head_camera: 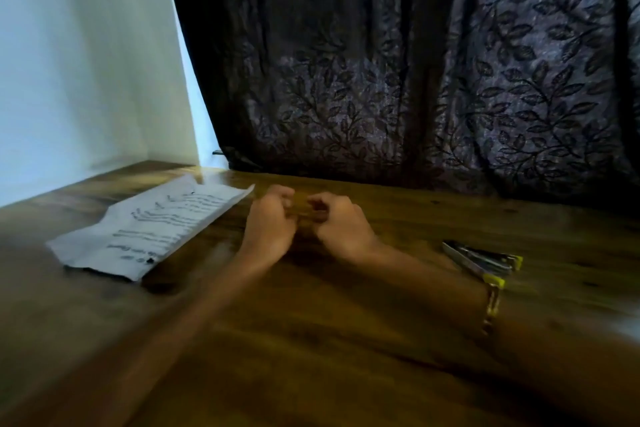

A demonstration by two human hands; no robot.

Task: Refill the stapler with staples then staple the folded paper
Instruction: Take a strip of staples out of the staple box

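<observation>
A folded white paper (152, 225) with handwritten lines lies on the left of the wooden table (311, 340), creased and slightly lifted at its edges. The stapler (481, 260), metal with yellow parts, lies swung open on the right, beside my right forearm. My left hand (270, 222) and my right hand (341, 224) meet at the table's middle, fingers curled in and fingertips almost touching each other. Blur hides whether anything small sits between the fingertips. No staples are visible.
A dark leaf-patterned curtain (415, 62) hangs along the table's far edge. A white wall (79, 55) closes the left side. A bracelet (491, 308) circles my right wrist.
</observation>
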